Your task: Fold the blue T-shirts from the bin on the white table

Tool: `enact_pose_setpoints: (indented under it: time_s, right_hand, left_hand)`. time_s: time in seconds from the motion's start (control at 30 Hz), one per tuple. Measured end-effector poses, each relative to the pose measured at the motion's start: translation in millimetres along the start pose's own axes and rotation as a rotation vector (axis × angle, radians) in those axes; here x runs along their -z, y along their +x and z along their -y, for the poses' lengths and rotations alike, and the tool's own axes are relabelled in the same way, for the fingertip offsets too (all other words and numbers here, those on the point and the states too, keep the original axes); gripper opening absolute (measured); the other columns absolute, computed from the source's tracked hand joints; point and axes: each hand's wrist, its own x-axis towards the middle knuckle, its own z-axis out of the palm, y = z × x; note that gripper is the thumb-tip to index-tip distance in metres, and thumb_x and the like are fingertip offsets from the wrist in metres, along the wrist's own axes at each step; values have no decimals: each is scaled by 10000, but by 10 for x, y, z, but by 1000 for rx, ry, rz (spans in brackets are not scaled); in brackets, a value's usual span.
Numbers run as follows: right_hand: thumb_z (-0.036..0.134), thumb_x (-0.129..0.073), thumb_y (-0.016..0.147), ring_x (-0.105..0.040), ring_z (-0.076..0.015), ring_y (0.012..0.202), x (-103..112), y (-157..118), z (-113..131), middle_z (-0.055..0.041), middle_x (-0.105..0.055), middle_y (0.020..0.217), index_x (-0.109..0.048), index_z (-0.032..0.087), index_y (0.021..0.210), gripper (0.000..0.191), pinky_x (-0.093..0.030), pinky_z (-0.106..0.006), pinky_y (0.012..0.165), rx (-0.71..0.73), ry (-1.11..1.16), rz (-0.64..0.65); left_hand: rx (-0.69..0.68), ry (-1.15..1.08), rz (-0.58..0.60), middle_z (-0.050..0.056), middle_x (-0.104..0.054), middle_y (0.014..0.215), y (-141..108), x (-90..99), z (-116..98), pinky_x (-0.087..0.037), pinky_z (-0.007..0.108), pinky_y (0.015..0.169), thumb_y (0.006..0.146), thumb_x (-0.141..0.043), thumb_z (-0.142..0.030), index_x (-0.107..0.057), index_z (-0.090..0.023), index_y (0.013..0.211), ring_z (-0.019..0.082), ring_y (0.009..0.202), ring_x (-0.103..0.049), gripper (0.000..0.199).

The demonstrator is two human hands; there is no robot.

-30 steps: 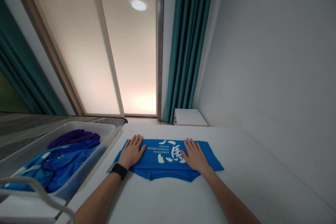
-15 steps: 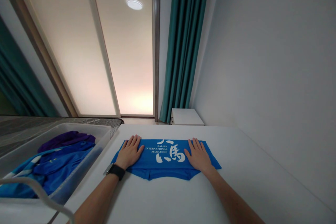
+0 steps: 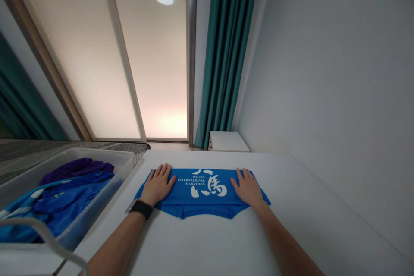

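Note:
A blue T-shirt (image 3: 190, 198) lies folded on the white table, its neckline toward me. White lettering on it reads "Dalian International Marathon" beside large white characters. My left hand (image 3: 159, 185), with a dark-strapped watch (image 3: 139, 208) at the wrist, rests flat on the shirt's left part. On the right part lies my right hand (image 3: 247, 187), palm down. The fingers of both hands are stretched out toward the shirt's far folded edge, and neither hand grips the cloth.
A translucent plastic bin (image 3: 124, 168) at the left holds blue and purple clothes (image 3: 77, 192). In front of it, a pale curved cord or handle (image 3: 48, 235) crosses the lower left corner. A white cabinet (image 3: 228, 141) stands beyond the table (image 3: 200, 246), and a wall (image 3: 339, 95) borders the right.
The view has shifted slightly, so everything sits a little higher and further left. Both hands stay flat on the shirt, with my right hand turned or slid very slightly at most.

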Motion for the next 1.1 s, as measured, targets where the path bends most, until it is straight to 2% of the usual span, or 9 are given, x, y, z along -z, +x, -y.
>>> enact_pose_setpoints:
  time_s: [0.37, 0.57, 0.67, 0.77, 0.87, 0.93, 1.1]
  right_hand:
    - [514, -287, 971, -245, -304, 1436, -29, 88, -95, -188, -296, 1550, -304, 93, 1503, 679, -166, -424, 1160, 53, 14, 10]
    - [472, -290, 973, -243, -302, 1438, -46, 90, -136, -188, -275, 1558, -334, 74, 1486, 651, -172, -433, 1161, 77, 32, -29]
    - [411, -276, 979, -201, -276, 1454, 18, 28, -77, -170, -249, 1572, -368, 66, 1467, 604, -132, -443, 1176, 161, 34, -123]
    - [401, -229, 992, -196, -235, 1458, 96, -85, 104, -124, -278, 1569, -376, 93, 1468, 586, -97, -442, 1190, 303, 49, -176]
    - [431, -217, 999, -197, -220, 1459, 131, -209, 342, -94, -281, 1570, -371, 123, 1478, 590, -78, -433, 1196, 415, 79, -126]
    - [445, -216, 999, -194, -220, 1461, 130, -264, 459, -86, -273, 1572, -370, 137, 1482, 592, -87, -427, 1196, 435, 95, -51]
    - [491, -181, 997, -164, -220, 1468, 131, -296, 535, -69, -227, 1585, -312, 154, 1509, 627, -97, -433, 1194, 412, 103, 67]
  left_hand:
    - [-61, -108, 55, 116, -363, 1538, 71, 34, 126, -212, 459, 1164, 965, -347, -482, -396, -159, 1456, 269, 1432, -300, 589]
    - [-61, -89, 15, 104, -394, 1524, 30, 45, 107, -202, 459, 1175, 968, -360, -457, -427, -184, 1438, 251, 1428, -313, 548]
    - [-76, -56, -42, 105, -410, 1514, -14, 82, 38, -183, 459, 1184, 969, -370, -428, -442, -189, 1429, 244, 1427, -317, 524]
    - [-147, -66, -91, 96, -394, 1525, -89, 125, -116, -182, 442, 1189, 973, -356, -444, -430, -187, 1442, 238, 1434, -302, 539]
    - [-253, -107, -83, 74, -370, 1538, -174, 129, -304, -194, 437, 1188, 975, -332, -506, -389, -197, 1472, 236, 1437, -296, 588]
    - [-300, -127, -49, 71, -364, 1540, -217, 105, -395, -201, 449, 1185, 970, -333, -534, -383, -206, 1478, 244, 1435, -300, 607]
    - [-325, -150, -10, 84, -327, 1555, -259, 24, -460, -193, 466, 1185, 972, -314, -554, -386, -204, 1479, 255, 1444, -279, 621]
